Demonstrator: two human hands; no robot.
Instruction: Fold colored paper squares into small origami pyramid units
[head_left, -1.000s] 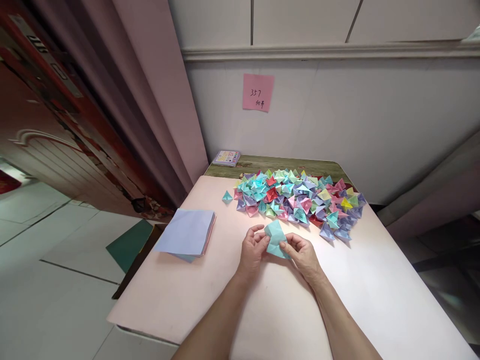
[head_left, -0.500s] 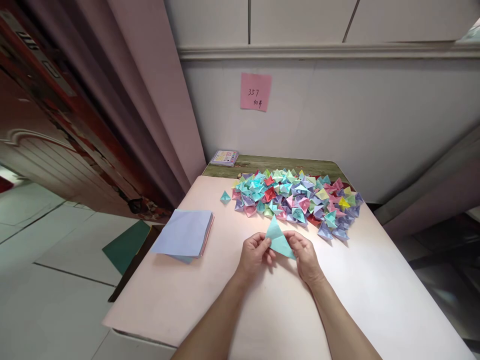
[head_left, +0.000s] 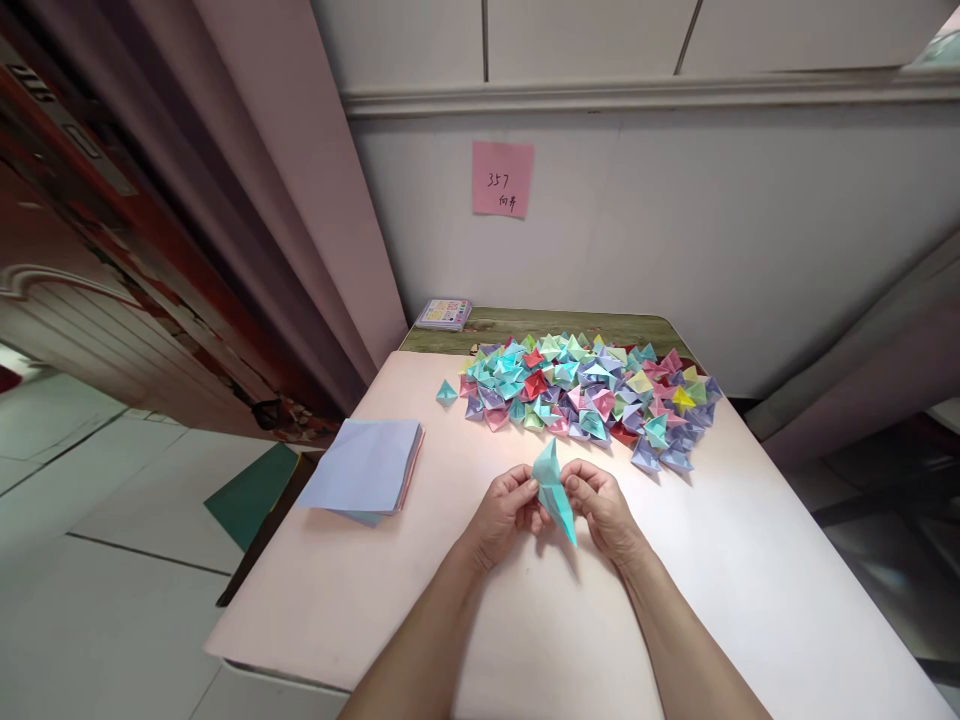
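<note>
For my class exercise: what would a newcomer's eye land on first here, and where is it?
Probably the heap of colourful folded paper shapes, spread across the far part of the table. Next, the turquoise paper in front of it, held by the left hand with the right hand at its other side. Above, a pink note stands out on the pale wall.

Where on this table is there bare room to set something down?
The pale pink tabletop is bare right of the right hand, to its right edge; between the stack of square lavender-topped paper and the left hand; and at the near left corner, below that stack. It is crowded beyond the hands, under the heap of small multicoloured folded-paper shapes.
</note>
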